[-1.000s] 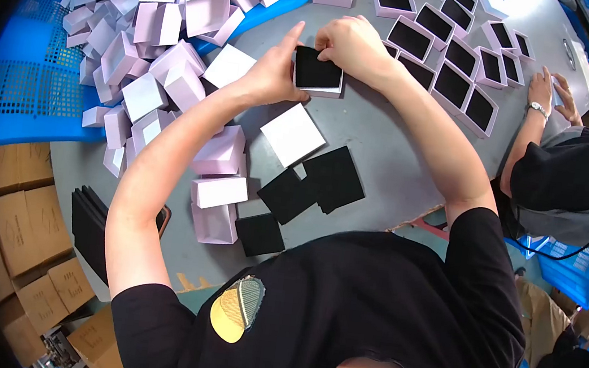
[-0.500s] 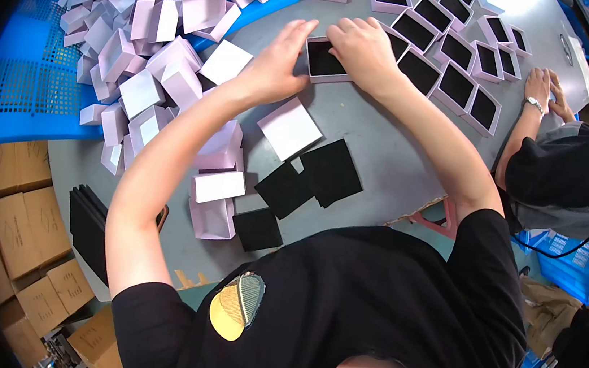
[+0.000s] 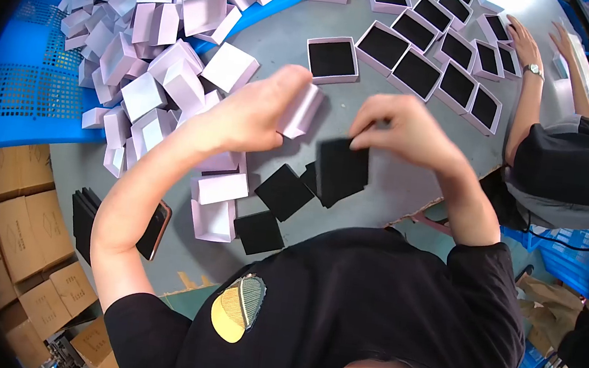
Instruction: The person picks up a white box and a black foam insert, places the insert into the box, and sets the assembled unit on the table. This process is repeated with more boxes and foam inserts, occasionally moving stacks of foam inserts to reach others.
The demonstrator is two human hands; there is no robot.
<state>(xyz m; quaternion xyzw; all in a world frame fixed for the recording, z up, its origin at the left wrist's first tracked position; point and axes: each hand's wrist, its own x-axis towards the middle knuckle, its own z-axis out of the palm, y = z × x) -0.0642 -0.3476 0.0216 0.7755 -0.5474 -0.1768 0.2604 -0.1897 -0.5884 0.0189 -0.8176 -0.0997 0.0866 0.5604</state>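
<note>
My left hand (image 3: 255, 110) grips a small pale pink box (image 3: 300, 112), tilted and slightly blurred, over the middle of the grey table. To its right, my right hand (image 3: 395, 126) pinches the upper edge of a black square pad (image 3: 342, 171), which is raised at that edge. Other black pads (image 3: 284, 192) lie just left of it, and one more (image 3: 258, 232) rests near the table's front edge. Beyond my hands stands an open box with a black insert (image 3: 333, 59).
Many empty pale boxes (image 3: 141, 97) are heaped at the left, partly in a blue basket (image 3: 25, 126). Boxes with black inserts (image 3: 416, 73) stand at the back right. A phone (image 3: 153, 230) lies front left. A co-worker's hand (image 3: 528, 49) is at the right.
My hands have left the box with the black insert and come nearer. My left hand has picked up a pale box, my right hand a black pad's edge. The co-worker's hands have moved apart and away.
</note>
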